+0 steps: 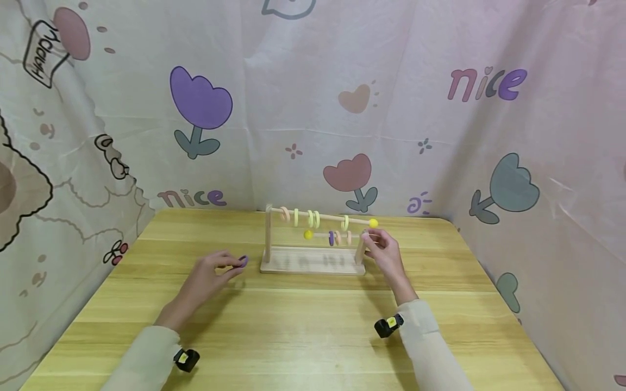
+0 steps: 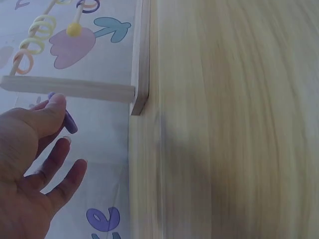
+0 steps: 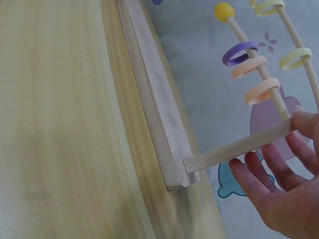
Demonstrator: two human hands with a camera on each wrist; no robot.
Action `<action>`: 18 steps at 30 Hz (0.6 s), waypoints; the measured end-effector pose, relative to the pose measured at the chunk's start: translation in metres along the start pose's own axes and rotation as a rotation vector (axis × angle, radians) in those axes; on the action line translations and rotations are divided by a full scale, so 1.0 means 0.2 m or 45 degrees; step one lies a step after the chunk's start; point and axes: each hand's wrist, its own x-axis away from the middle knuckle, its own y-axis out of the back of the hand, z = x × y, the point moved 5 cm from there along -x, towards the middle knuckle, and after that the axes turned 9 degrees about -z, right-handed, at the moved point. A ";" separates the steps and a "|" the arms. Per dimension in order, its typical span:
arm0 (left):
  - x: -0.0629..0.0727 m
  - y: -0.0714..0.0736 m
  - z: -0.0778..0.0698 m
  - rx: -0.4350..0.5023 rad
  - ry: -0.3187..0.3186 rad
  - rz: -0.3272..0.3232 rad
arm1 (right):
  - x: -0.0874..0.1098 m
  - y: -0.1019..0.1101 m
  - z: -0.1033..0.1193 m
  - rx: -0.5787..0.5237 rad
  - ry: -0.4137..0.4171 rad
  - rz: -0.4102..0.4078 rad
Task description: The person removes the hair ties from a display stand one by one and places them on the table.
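A wooden stand (image 1: 313, 266) with two posts and two rods stands on the table. My left hand (image 1: 205, 279), left of the stand, pinches a purple ring (image 1: 243, 262) between thumb and index finger; its other fingers are apart in the left wrist view. My right hand (image 1: 387, 258) holds the top of the right post (image 3: 239, 147) with thumb and fingers. The lower rod (image 3: 256, 59) carries a purple ring (image 3: 239, 53) and two peach rings (image 3: 261, 91). On the upper rod (image 1: 330, 218) hang one peach ring (image 1: 285, 214) and several pale green rings (image 1: 317, 219).
Each rod has a yellow ball at its free end, the upper ball (image 1: 374, 223) at right, the lower ball (image 1: 308, 234) at left. The wood-grain table (image 1: 313, 331) meets a printed curtain (image 1: 283, 108) at the back and sides.
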 end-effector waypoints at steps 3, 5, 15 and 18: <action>0.01 0.01 0.01 -0.039 -0.023 -0.001 | 0.00 0.00 0.00 -0.002 -0.004 -0.004; 0.02 0.02 0.02 -0.060 -0.018 0.010 | 0.00 0.00 0.00 -0.007 -0.004 -0.004; 0.07 0.06 0.06 -0.144 -0.011 0.069 | 0.00 0.00 0.00 -0.012 -0.004 0.000; 0.09 0.07 0.07 -0.174 -0.005 0.073 | 0.00 0.00 -0.01 -0.012 -0.014 0.006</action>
